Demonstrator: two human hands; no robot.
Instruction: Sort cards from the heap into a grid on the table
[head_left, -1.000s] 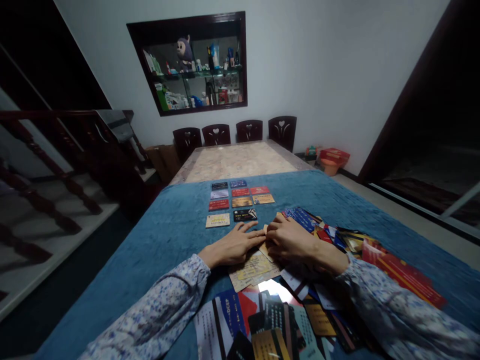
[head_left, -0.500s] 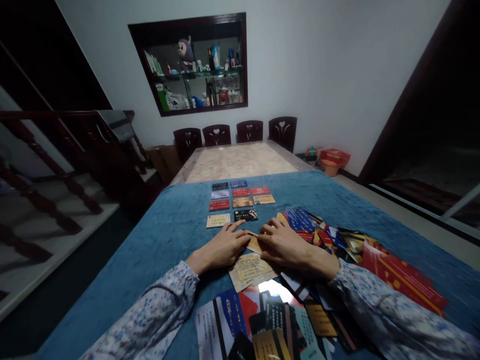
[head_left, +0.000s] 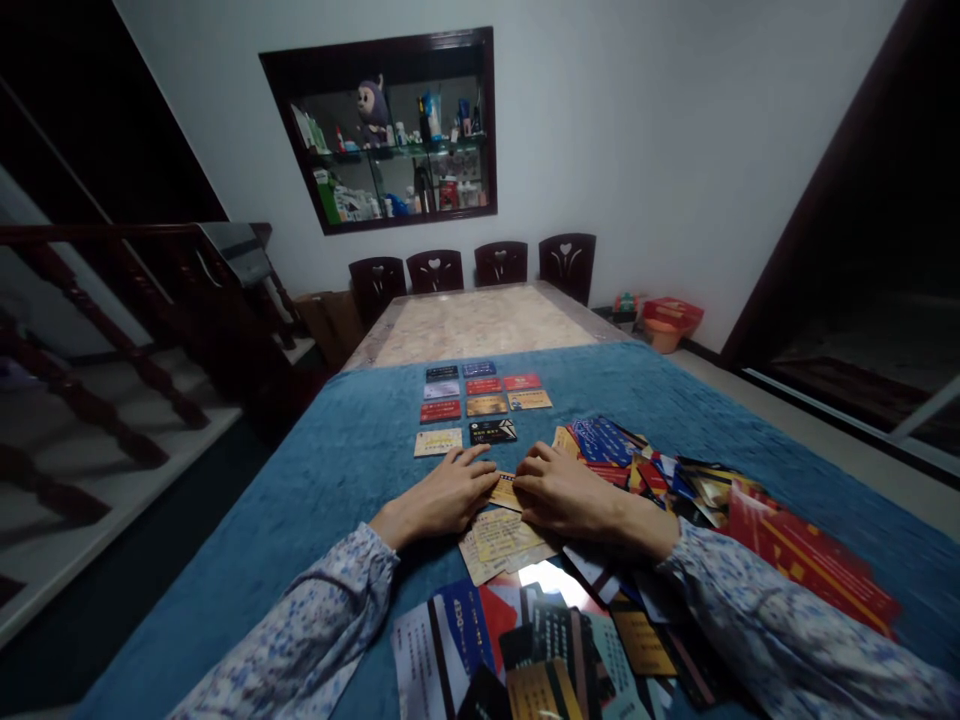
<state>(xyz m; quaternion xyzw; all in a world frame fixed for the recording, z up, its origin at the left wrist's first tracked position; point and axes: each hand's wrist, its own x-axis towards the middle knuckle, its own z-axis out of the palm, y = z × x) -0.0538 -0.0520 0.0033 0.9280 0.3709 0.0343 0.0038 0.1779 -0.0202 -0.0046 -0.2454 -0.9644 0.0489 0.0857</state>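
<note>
My left hand (head_left: 446, 492) and my right hand (head_left: 571, 492) hold a yellow-orange card (head_left: 505, 492) between them, low over the blue cloth (head_left: 322, 500). The fingers of both hands are curled at its two ends and cover parts of it. Just under the wrists' line lies a fanned stack of pale yellow cards (head_left: 504, 540). Beyond the fingertips is a black VIP card (head_left: 493, 431), with a cream card (head_left: 439, 442) to its left. Farther back, several red, gold, silver and dark cards sit in short rows, among them a red card (head_left: 440, 410).
A loose pile of mixed cards (head_left: 559, 640) spreads at the near edge. To the right lie more cards (head_left: 604, 440) and large red paper sheets (head_left: 810, 555). Dark chairs (head_left: 501, 263) stand behind the table's bare marble-patterned end (head_left: 487, 320).
The yellow-orange card between my fingers has turned slightly and its dark strip shows less. Both hands stay in nearly the same place.
</note>
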